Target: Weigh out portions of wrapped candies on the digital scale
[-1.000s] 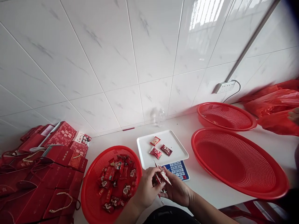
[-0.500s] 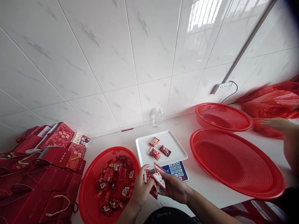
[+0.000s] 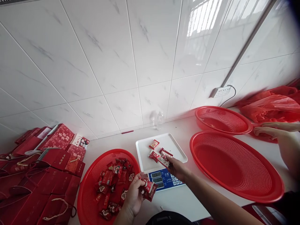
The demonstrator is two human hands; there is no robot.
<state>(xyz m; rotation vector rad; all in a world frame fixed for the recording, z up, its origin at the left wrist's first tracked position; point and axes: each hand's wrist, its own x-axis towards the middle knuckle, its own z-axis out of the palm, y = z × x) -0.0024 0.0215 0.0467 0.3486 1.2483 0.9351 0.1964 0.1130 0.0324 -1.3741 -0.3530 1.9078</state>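
Note:
My left hand is closed around a few red candy packets, held just right of a red mesh basket filled with several similar packets. My right hand reaches over the white tray of a blue digital scale, pinching one candy packet at the tray's front. Three other packets lie on the tray, among them an orange-red one.
Two empty red mesh baskets sit at right, a large one and a smaller one behind it. Another person's hands rest by red plastic bags. Red gift boxes pile at left. A power strip hangs on the tiled wall.
My right hand left the left hand and carried one packet forward onto the scale tray. My left hand dropped slightly with the remaining packets. The other person's hands came further into view.

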